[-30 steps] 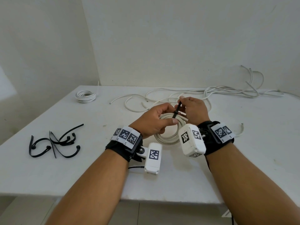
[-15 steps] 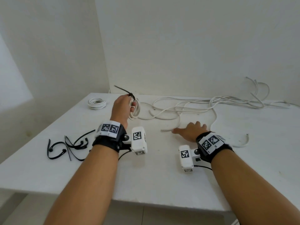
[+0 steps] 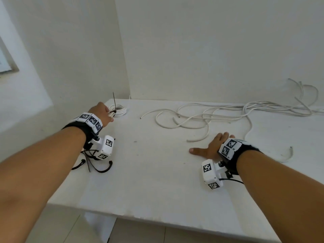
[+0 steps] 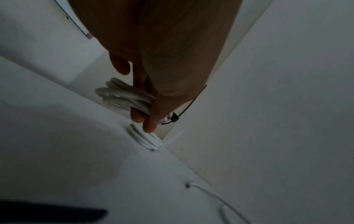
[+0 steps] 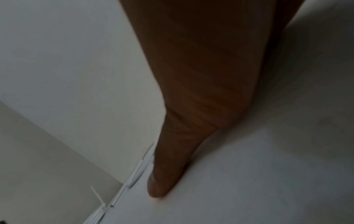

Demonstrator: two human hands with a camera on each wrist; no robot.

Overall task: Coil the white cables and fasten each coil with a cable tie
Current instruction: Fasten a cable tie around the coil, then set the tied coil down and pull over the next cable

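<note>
The left hand (image 3: pixel 101 112) is out at the far left corner of the white tabletop (image 3: pixel 157 172), fingers curled round a freshly bound coil of white round cable (image 4: pixel 122 97). Its loops are bunched tight, cinched by a thin black plastic cable tie (image 3: pixel 114 104) whose long tail sticks straight up above the knuckles. Just beyond those fingers a second, flat coil of white cable (image 3: pixel 121 110) lies on the table, a pale tie tail jutting from it. Under the left wrist sits a scatter of spare black cable ties (image 3: pixel 98 165). Over on the other side, the right hand (image 3: pixel 210 148) lies flat on the table, fingers straight, thumb spread, holding nothing. Ahead of it sprawl the loose, uncoiled white cables (image 3: pixel 210 116), looping away toward the far wall.
</note>
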